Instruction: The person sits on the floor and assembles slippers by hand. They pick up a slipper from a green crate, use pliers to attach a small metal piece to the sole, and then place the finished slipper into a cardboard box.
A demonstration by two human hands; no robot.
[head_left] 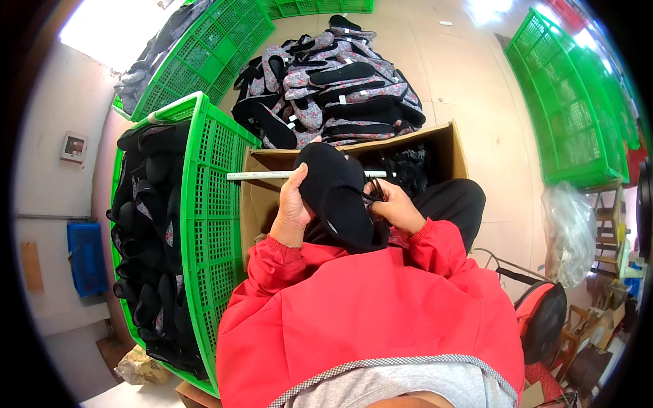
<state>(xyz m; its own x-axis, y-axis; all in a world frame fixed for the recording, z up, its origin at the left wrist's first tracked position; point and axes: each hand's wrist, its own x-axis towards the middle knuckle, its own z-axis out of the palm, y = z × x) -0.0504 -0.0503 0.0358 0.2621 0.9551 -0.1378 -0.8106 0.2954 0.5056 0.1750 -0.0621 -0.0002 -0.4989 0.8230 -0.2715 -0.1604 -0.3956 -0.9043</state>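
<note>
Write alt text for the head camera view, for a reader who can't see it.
A person in red holds a black shoe in the left hand, the right hand gripping something dark beside it, at an open cardboard box. A pile of black and floral shoes lies beyond; a green crate of dark shoes stands at left.

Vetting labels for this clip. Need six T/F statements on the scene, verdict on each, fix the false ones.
1. The left hand and right hand are both at a black shoe. True.
2. The right hand is open and empty. False: its fingers close on a thin dark thing, kind unclear.
3. The pile lies beyond the carton. True.
4. The pile is plain black throughout. False: grey floral fabric shows too.
5. The crate of black shoes stands left of the carton. True.
6. The carton is shut. False: it is open, dark contents showing.
</note>
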